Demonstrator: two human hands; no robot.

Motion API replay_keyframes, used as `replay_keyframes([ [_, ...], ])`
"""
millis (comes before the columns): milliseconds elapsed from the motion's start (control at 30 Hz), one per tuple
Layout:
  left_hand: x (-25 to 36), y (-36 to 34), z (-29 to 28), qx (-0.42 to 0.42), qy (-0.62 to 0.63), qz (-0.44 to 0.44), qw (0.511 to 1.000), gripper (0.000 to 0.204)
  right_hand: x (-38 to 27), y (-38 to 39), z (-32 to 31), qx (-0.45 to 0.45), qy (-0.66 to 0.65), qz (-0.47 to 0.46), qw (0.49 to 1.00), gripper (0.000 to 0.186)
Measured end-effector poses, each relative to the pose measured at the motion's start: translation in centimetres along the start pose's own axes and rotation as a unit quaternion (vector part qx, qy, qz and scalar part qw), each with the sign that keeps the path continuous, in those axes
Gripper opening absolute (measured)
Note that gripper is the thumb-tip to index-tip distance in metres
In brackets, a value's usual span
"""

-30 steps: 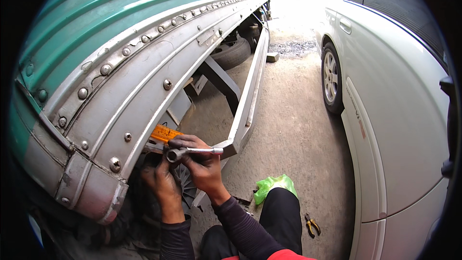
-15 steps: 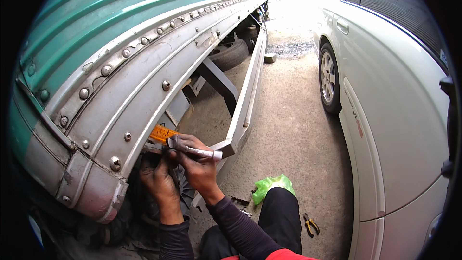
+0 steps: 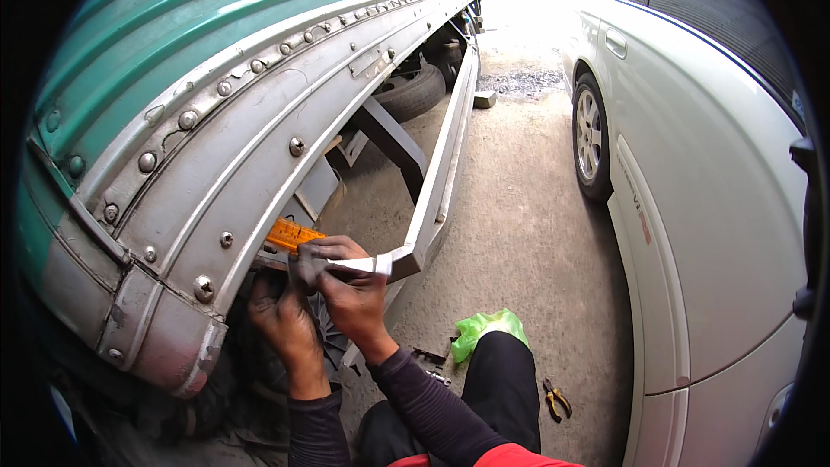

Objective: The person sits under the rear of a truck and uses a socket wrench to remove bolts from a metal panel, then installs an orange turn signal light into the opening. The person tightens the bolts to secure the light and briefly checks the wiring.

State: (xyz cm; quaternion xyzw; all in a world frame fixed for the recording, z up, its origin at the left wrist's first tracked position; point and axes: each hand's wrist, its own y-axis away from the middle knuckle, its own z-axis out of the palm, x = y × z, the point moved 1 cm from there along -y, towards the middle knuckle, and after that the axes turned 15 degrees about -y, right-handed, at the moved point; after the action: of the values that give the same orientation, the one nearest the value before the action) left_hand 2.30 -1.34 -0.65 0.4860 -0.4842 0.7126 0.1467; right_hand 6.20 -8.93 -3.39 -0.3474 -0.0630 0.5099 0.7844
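Observation:
Both my hands work close together beneath the metal lower skirt (image 3: 259,151) of the green truck body. My right hand (image 3: 354,298) is closed round a slim white stick (image 3: 367,265), like a marker pen, its blunt end pointing right. Just left of it, my left hand (image 3: 287,329) reaches up with bent, blackened fingers. Its fingertips meet the right hand's, and whatever they pinch is hidden. An amber plastic lamp or lens (image 3: 294,233) shows right above my fingers, beside a slotted metal bracket (image 3: 272,254).
A metal side rail (image 3: 432,207) runs along the truck, its near corner beside my right hand. Yellow-and-black pliers (image 3: 556,399) and a green plastic bag (image 3: 493,329) are near my knee. A silver car (image 3: 692,164) stands at right; a tyre (image 3: 411,93) lies under the truck.
The white stick's exposed end has shifted slightly left and up with my right hand. My left hand stays nearly in place, and the view has shifted a little.

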Motion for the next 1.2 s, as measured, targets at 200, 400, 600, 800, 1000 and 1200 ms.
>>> replay_keyframes([
  [200, -1.5, -0.7, -2.2, -0.036, -0.056, 0.043, 0.997, 0.014, 0.2, -0.1, 1.1, -0.016, -0.009, 0.012, 1.0, 0.034],
  [400, -0.8, -0.4, -1.2, -0.021, -0.053, 0.018, 0.998, 0.025, -0.3, 0.4, 0.6, 0.031, -0.06, 0.053, 0.996, 0.013],
  [600, -1.5, -1.3, -2.2, -0.046, -0.097, 0.138, 0.985, 0.019, 1.4, 0.6, 1.3, 0.062, -0.055, 0.043, 0.996, 0.024],
  [800, -0.8, -0.5, -1.0, 0.001, -0.076, 0.014, 0.997, 0.019, -1.3, 0.2, 0.5, -0.031, 0.017, -0.01, 0.999, 0.028],
  [1000, -1.6, -0.8, -1.9, 0.009, -0.162, 0.076, 0.984, 0.019, -0.3, 0.0, 1.1, 0.023, 0.058, -0.014, 0.998, 0.016],
  [1200, 1.0, -0.1, 0.3, 0.027, -0.144, 0.115, 0.982, 0.009, -1.4, -0.3, 0.4, -0.035, 0.013, 0.033, 0.999, 0.038],
])
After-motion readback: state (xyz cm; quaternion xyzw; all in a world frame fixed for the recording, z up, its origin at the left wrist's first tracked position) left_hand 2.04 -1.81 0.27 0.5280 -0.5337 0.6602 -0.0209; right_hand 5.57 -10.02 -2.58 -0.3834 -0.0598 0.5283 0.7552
